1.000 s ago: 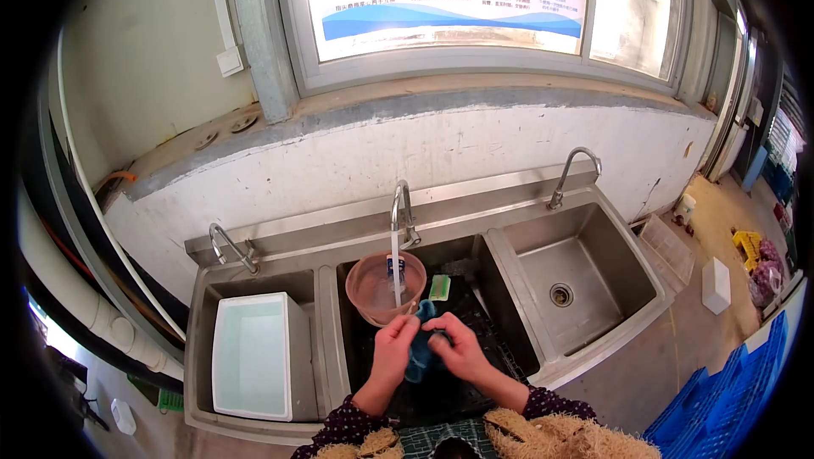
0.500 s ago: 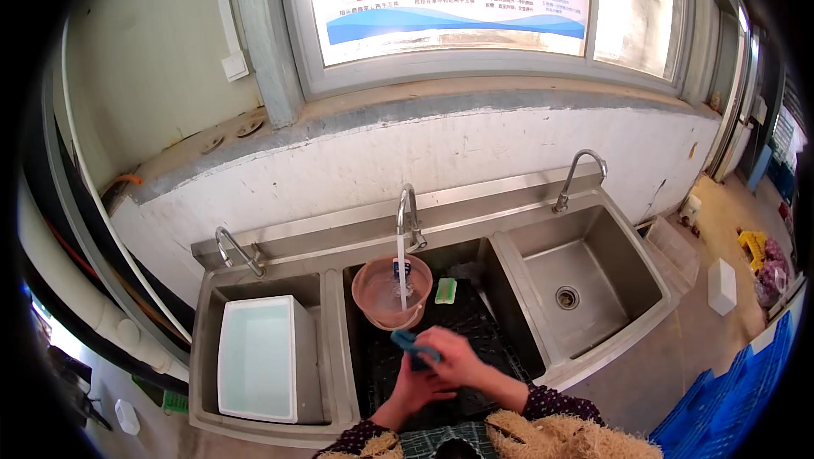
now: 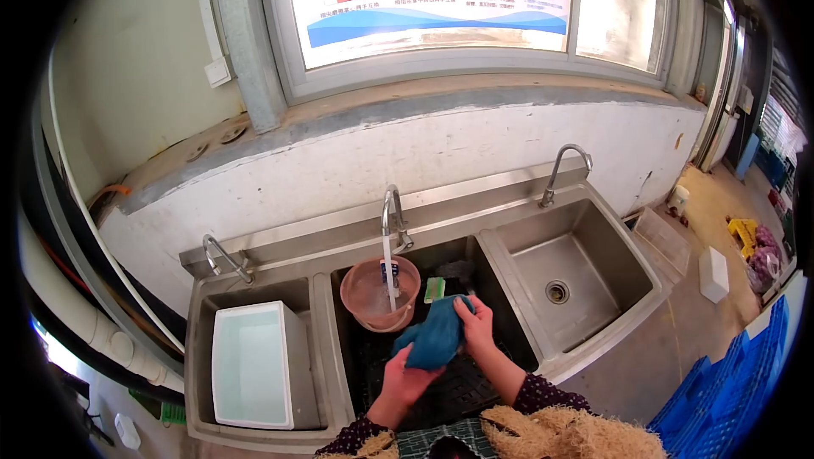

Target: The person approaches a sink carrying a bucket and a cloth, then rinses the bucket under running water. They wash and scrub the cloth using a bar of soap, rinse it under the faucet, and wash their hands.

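A blue cloth (image 3: 439, 333) is spread between my two hands above the black crate in the middle sink. My left hand (image 3: 409, 376) grips its lower left edge, and my right hand (image 3: 476, 323) pinches its upper right edge. Just beyond, to the left, water from the middle tap (image 3: 391, 209) runs into a pink bucket (image 3: 373, 312), where a dark-labelled item shows in the stream. A green and white packet (image 3: 434, 290) lies behind the cloth.
The left sink holds a white foam box (image 3: 292, 366) with water in it. On the right is another sink (image 3: 585, 268) with a drain and tap. Blue crates (image 3: 721, 383) stand at the lower right, and a white block (image 3: 713, 275) sits on the floor.
The cloth was bunched small between my hands and is now opened out wider. My right hand has moved up and right, away from my left hand. The view has shifted slightly.
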### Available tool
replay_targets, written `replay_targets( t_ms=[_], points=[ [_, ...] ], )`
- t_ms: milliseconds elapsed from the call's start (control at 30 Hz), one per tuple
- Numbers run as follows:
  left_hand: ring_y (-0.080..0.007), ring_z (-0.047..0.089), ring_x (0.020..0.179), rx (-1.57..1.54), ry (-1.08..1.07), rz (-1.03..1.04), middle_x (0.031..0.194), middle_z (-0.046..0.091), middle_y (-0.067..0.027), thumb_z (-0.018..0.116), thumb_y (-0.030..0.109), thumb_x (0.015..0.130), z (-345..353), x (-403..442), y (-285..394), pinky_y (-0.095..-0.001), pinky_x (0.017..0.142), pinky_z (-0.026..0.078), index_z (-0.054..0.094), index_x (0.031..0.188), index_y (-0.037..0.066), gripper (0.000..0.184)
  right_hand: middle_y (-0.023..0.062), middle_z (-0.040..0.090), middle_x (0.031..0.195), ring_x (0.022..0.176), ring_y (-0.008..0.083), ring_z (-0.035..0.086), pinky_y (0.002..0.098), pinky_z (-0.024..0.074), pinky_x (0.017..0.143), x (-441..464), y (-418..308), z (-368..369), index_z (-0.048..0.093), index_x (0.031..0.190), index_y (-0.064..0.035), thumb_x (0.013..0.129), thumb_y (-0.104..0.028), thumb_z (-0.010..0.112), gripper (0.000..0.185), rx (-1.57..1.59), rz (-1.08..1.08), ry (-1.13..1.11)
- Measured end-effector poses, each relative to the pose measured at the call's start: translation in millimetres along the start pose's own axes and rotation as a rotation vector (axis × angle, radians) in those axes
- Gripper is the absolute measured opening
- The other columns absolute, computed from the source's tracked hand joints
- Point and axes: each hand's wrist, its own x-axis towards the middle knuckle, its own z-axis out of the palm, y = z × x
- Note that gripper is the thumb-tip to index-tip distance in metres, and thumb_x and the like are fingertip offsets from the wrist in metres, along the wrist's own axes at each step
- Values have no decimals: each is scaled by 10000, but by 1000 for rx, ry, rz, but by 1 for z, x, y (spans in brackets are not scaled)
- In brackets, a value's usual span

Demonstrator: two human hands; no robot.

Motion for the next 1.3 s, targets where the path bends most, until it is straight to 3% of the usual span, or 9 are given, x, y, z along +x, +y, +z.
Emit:
replay_targets(
  t_ms=[100, 200, 400, 533, 600, 867, 1133, 1233, 1300],
  points=[
    [-313, 496, 1233, -124, -308, -164, 1354, 512, -108, 511, 382, 928, 21, -4, -6, -543, 1028, 374, 455, 1348, 123, 496, -13, 601, 804, 730, 64, 558, 239, 465, 673, 1, 21, -1, 608, 900, -79, 944, -255, 604, 181, 41, 201, -83],
    [-308, 481, 1256, 133, -85, -141, 1365, 501, -98, 548, 439, 905, 12, 0, -13, -544, 1054, 354, 417, 1381, 136, 580, 38, 629, 843, 753, 147, 616, 287, 512, 718, -26, 30, 5, 615, 913, -84, 936, -352, 590, 270, 569, 699, -316],
    [-309, 539, 1188, 208, -80, -231, 1281, 549, -130, 590, 408, 907, -8, 2, -22, -524, 1047, 392, 435, 1338, 55, 579, 65, 645, 862, 775, 191, 641, 321, 533, 740, -21, 1, -6, 623, 892, -72, 920, -360, 598, 290, 403, 832, -314],
    [-284, 663, 926, 691, 4, -116, 1061, 646, -142, 668, 370, 871, 17, 1, -13, -451, 775, 556, 480, 1274, 50, 548, 79, 636, 839, 713, 191, 641, 323, 541, 682, 20, 4, -17, 589, 898, -50, 830, -70, 693, 126, 139, 317, -190],
    [-309, 680, 811, 1553, 21, 467, 910, 670, -176, 713, 467, 791, 21, 6, -18, -432, 707, 551, 480, 1250, 0, 695, 83, 642, 855, 721, 195, 645, 328, 543, 682, 18, 11, -16, 579, 941, -51, 812, -45, 705, 180, 167, 314, -177],
    [-361, 660, 607, 2300, 126, 436, 686, 652, -192, 698, 485, 715, 6, 1, -34, -471, 563, 528, 426, 1276, -55, 825, 98, 635, 892, 766, 228, 655, 368, 560, 635, -16, 28, -19, 549, 1092, -41, 891, -251, 663, 313, 225, 797, -140],
    [-273, 677, 750, 2250, -63, 568, 900, 667, -151, 647, 436, 826, 20, -9, -17, -379, 648, 546, 397, 1346, -34, 744, 84, 597, 734, 633, 202, 603, 354, 529, 613, -12, -4, -9, 596, 915, -36, 862, -178, 668, 169, 105, 347, -89],
    [-106, 588, 849, 833, 80, 707, 945, 601, -32, 550, 117, 951, 15, -7, 5, -258, 766, 502, 502, 1260, -5, 335, 81, 588, 837, 747, 215, 550, 380, 488, 721, 12, -24, -20, 576, 959, -59, 868, -250, 621, 217, 665, 532, -278],
    [-182, 621, 971, 638, 95, 355, 1081, 621, -81, 488, 343, 988, 4, 3, 20, -349, 826, 514, 505, 1261, 22, 422, 79, 588, 854, 761, 213, 544, 373, 484, 714, 4, -34, -6, 573, 972, -68, 869, -242, 620, 208, 802, 607, -368]
  ],
)
